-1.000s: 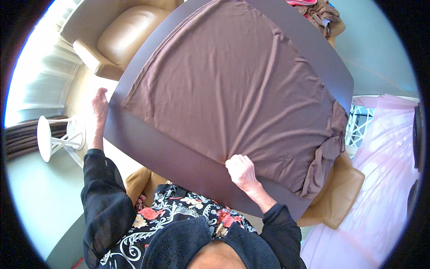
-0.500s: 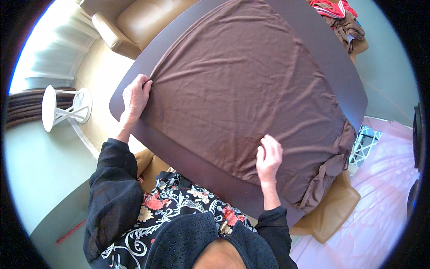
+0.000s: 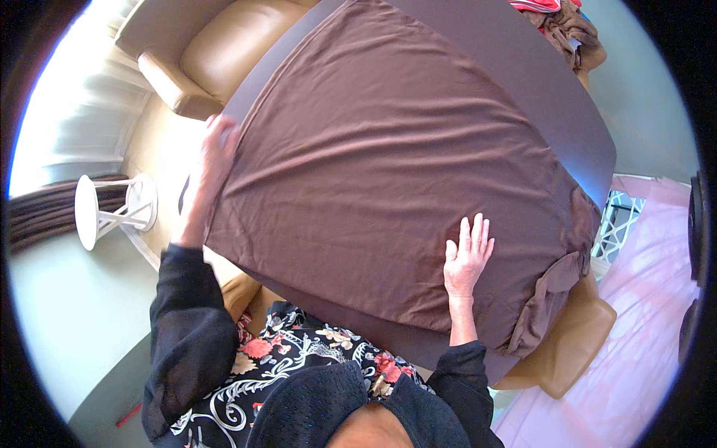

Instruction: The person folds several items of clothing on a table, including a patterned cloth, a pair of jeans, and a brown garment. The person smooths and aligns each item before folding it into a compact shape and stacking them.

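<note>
A large brown cloth [image 3: 373, 172] lies spread over a dark table [image 3: 556, 97], with soft creases running across it. Its right end is bunched into folds near the table's right edge. My right hand [image 3: 467, 257] rests palm down on the cloth right of the middle, fingers stretched and apart. At the cloth's left edge is my left hand [image 3: 211, 160], smeared by motion. Whether its fingers grip the fabric cannot be made out.
Tan chairs stand at the far left [image 3: 231, 45] and near right [image 3: 571, 343]. Left of the table is a small white stool [image 3: 116, 209] on the floor. Red and brown clothes [image 3: 564, 33] are heaped at the far right. Pale pink sheer fabric [image 3: 620, 321] hangs at the right.
The cloth's near left corner has shifted left and toward me, reaching the table's edge. My left hand has moved slightly left. My right hand has moved right and flattened its fingers.
</note>
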A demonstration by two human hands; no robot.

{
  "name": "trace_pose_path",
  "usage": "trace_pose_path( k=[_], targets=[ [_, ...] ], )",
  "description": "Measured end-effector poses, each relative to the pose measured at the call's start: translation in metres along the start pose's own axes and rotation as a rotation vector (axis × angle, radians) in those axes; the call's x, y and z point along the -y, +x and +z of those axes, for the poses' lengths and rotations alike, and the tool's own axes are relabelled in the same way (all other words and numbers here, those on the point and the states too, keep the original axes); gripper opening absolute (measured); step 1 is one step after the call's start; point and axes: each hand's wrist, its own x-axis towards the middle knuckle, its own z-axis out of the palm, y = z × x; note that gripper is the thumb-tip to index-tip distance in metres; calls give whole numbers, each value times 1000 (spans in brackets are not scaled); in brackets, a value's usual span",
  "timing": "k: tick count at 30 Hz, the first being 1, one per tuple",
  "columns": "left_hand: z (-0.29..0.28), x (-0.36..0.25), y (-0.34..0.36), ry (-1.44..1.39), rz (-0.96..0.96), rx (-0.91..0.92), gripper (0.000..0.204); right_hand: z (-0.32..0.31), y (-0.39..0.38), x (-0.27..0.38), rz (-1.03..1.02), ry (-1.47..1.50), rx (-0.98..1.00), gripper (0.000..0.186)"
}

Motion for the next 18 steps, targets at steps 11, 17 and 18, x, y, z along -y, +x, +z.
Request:
trace_pose_path(
  k=[11,17,18],
  targets=[
    [177,-101,204,384,414,98,44,-14,-3,5,20,79,58,55],
    [197,-63,255,564,290,88,62,-23,4,5,49,174,70,54],
    [200,-64,261,585,296,110,63,-26,0,3,93,174,58,53]
  ],
)
